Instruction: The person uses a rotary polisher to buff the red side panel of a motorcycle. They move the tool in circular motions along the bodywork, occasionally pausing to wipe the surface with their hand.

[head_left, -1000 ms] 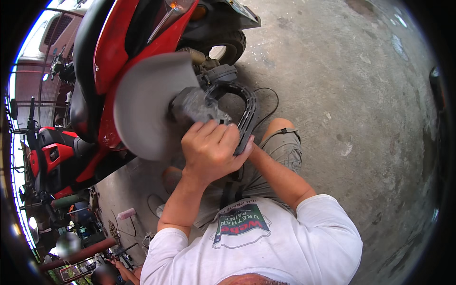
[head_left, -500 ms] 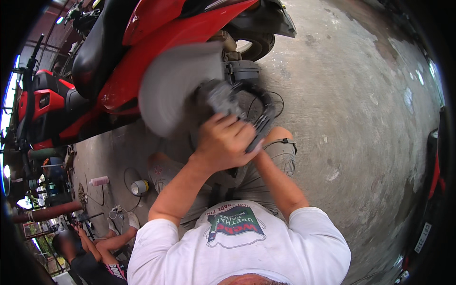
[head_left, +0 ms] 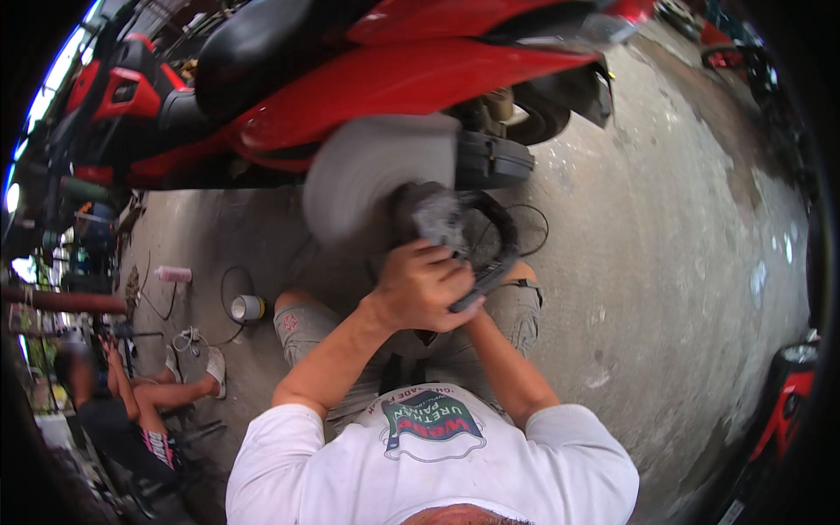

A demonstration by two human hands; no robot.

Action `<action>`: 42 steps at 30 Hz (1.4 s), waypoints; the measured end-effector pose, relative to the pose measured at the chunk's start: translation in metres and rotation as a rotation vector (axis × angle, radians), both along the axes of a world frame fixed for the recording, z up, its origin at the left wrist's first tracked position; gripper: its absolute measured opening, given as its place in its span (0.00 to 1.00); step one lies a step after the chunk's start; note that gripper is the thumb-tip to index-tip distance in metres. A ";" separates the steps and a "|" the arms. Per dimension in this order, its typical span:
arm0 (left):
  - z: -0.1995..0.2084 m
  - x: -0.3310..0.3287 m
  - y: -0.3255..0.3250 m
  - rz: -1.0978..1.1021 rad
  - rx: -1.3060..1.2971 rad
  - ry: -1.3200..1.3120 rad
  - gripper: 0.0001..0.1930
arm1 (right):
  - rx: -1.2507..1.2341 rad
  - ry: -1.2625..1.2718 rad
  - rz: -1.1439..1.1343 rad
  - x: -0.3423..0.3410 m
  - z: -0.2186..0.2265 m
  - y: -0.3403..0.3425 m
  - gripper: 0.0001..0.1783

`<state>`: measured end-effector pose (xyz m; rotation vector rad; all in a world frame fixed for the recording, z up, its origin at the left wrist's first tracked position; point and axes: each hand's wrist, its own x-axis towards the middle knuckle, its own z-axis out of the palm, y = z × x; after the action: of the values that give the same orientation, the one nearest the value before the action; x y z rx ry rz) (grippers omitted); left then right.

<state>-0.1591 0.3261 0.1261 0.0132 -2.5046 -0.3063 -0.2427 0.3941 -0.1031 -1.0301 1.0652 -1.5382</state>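
Note:
A polisher with a black looped handle and a wide, pale, motion-blurred pad is in front of me. My left hand is closed around its body, just behind the pad. My right hand is mostly hidden under the handle and my left hand; it grips the machine from below. The pad overlaps the lower side of a red motorcycle in view; whether it touches the panel, I cannot tell.
A black cord loops beside the polisher. On the concrete floor at left lie a pink bottle and a white-and-yellow roll-shaped item. Another person sits at lower left. A red vehicle stands at the right edge.
The motorcycle sits farther right and more level in the view. The polisher and my hands appear shifted right; my grip looks unchanged and the pad is blurred in both frames.

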 end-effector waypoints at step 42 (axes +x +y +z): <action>0.002 -0.020 -0.007 -0.199 0.016 0.067 0.15 | 0.087 0.070 -0.225 -0.039 0.029 0.036 0.29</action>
<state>-0.1791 0.3187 0.1278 -0.2375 -2.4406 -0.4021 -0.2820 0.4296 -0.0746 -0.9351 1.3219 -1.6275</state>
